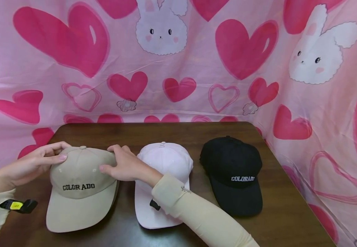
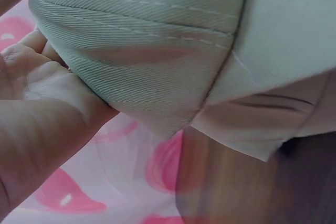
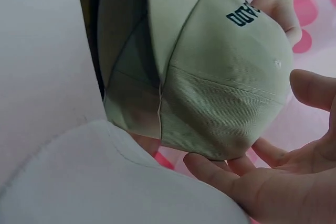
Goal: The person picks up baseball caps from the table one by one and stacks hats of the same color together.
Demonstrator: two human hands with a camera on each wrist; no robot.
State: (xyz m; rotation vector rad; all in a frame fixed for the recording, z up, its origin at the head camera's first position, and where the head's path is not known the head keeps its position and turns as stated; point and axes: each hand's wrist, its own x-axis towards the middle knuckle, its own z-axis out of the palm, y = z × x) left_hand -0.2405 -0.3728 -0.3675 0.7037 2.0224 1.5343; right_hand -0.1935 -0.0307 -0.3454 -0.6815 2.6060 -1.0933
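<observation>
A beige baseball cap [image 1: 83,171] with dark COLORADO lettering is at the left of the table, its brim towards me. My left hand [image 1: 39,161] holds the crown's left side, thumb in front and fingers behind. On the crown's right side my right hand [image 1: 124,164] holds it, thumb near the front and fingers at the back. The right wrist view shows the right fingertips [image 3: 202,166] at the crown's lower edge. Under the cap [image 2: 136,61] another beige layer [image 2: 257,119] shows; I cannot tell if it is a second cap.
A white cap [image 1: 157,154] lies in the middle, partly behind my right forearm. To its right sits a black cap [image 1: 232,161] with white COLORADO lettering. All are on a dark brown table [image 1: 191,128]. A pink heart-patterned cloth [image 1: 194,51] hangs behind and at the sides.
</observation>
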